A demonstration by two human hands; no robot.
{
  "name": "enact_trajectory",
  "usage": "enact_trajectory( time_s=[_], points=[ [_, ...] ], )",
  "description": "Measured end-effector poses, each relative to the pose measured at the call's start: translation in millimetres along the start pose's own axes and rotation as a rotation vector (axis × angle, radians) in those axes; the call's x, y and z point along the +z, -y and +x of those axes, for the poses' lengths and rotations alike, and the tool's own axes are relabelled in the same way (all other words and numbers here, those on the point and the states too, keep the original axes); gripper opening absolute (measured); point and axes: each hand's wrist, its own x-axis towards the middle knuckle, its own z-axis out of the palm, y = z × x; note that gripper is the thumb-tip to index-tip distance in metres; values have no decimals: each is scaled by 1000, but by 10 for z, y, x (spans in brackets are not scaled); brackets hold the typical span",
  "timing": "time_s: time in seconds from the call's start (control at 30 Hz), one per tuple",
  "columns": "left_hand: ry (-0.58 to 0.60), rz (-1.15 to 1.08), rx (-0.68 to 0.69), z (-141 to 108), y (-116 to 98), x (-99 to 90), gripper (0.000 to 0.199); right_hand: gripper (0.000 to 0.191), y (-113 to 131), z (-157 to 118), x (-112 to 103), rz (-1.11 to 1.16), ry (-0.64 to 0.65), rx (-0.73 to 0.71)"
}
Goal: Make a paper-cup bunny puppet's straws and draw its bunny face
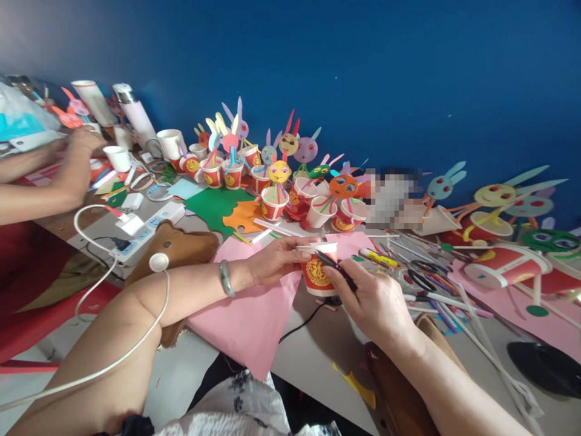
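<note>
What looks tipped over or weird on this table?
A red-and-white paper cup on the right lies on its side, while the middle cup with the yellow bunny face stands upright. Also, a corner of the big pink paper droops past the edge of the table.

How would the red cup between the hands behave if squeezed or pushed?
The cup is probably light and easily dented, since it looks like thin paper. Set down, it might tip under a push high up, given its narrower base. On its side, that taper would likely make it roll in a curve.
</note>
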Motion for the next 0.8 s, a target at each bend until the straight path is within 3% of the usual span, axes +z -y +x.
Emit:
enact_trajectory(
  time_s=[0.4, 0.53, 0.67, 0.8],
  points=[
    [27, 24, -13, 3, -8, -8, 50, 45, -16, -1, 2, -61, 4, -3],
    [24, 21, -5, 15, -5, -28, 49, 41, -69, 45, -7, 137, 59, 0],
    [-33, 38, 53, 8, -37, -11, 26, 39, -154, 119, -2, 374, 159, -10],
    [-43, 72, 63, 4, -40, 3, 23, 37, -177, 137, -32, 459, 216, -33]
  ],
)
